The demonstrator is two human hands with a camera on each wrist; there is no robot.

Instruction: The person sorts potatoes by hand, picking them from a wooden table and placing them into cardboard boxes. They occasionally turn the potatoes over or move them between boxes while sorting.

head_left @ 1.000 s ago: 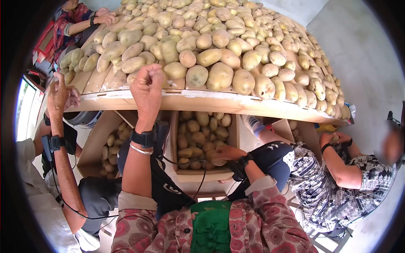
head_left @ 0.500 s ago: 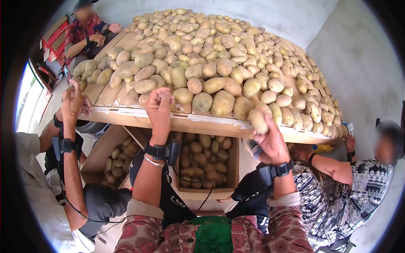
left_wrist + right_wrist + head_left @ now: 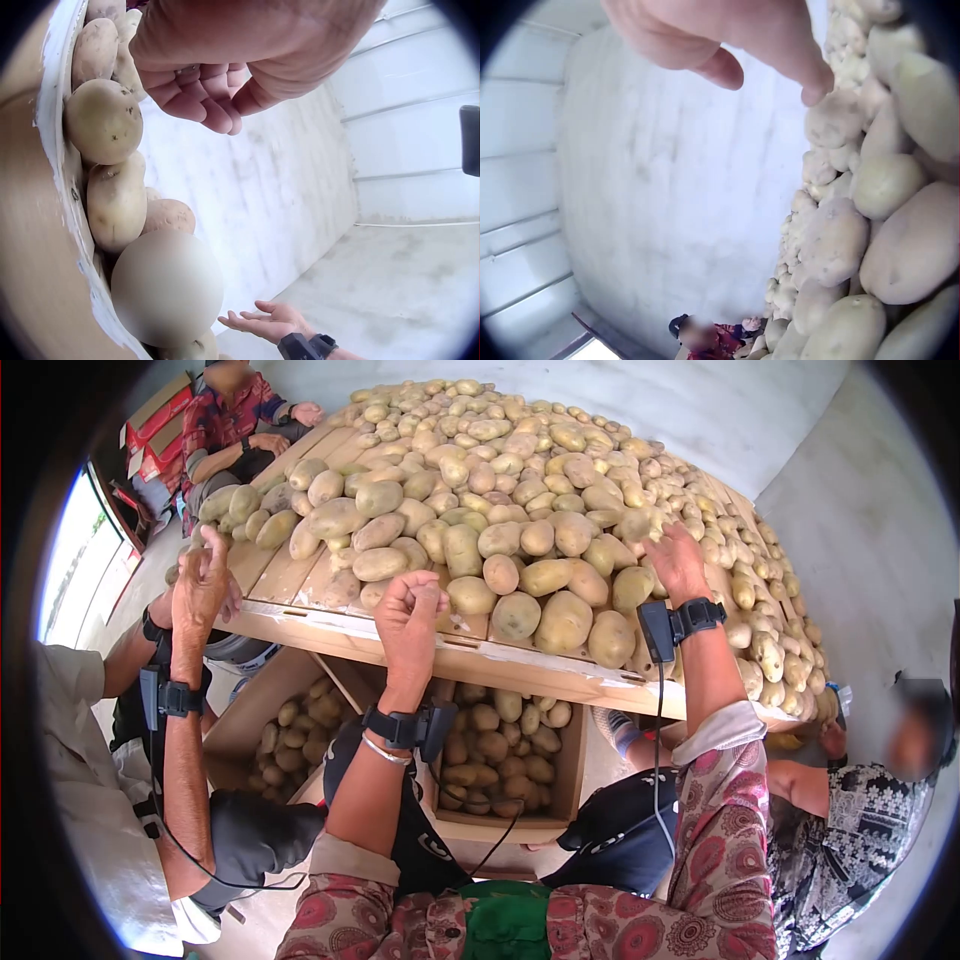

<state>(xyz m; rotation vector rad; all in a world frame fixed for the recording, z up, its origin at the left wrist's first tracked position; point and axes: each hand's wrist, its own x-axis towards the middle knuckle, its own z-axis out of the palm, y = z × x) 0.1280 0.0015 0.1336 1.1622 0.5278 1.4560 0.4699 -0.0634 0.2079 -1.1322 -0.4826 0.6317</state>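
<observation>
Potatoes (image 3: 563, 623) lie heaped on a wooden tabletop (image 3: 310, 575). My left hand (image 3: 410, 618) is raised at the near edge, fingers loosely curled and empty, beside the front potatoes. In the left wrist view that hand (image 3: 255, 52) has its fingertips near the thumb, with potatoes (image 3: 116, 206) lined along the edge. My right hand (image 3: 680, 568) reaches over the right-hand part of the heap. From the right wrist, the hand (image 3: 731, 34) shows thumb and a finger apart with nothing between them, the finger close to a potato (image 3: 832, 120).
Below the table stand a box (image 3: 567, 770) of potatoes and, to its left, another box (image 3: 235, 735) of potatoes. One person's forearm (image 3: 187, 760) is raised at left. Others sit at the far left (image 3: 215, 435) and right (image 3: 870, 810).
My right hand has risen from the lower box with a potato, passed the table edge and moved over the heap; that potato is out of its grip. My left hand keeps much the same pose.
</observation>
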